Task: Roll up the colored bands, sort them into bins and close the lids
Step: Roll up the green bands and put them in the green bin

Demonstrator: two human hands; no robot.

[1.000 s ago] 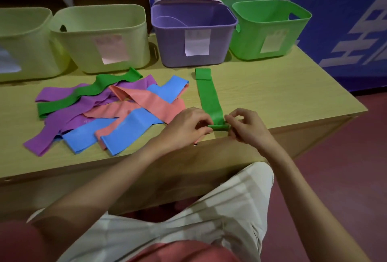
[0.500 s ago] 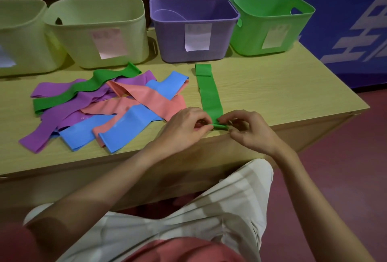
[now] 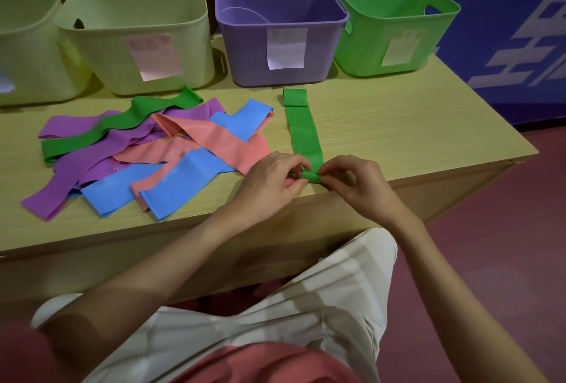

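Colored bands (image 3: pixel 147 153) are heaped at the desk's (image 3: pixel 398 137) left, before four open bins. At the near edge, one green band (image 3: pixel 304 134) is laid lengthwise; its rolled end is pinched by the left hand (image 3: pixel 272 180) and right hand (image 3: pixel 355 186), fingers curled around it.

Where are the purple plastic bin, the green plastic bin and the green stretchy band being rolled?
purple plastic bin (image 3: pixel 245 54): head view, front wall.
green plastic bin (image 3: pixel 361 45): head view, front wall.
green stretchy band (image 3: pixel 304 134): head view, flat middle stretch.
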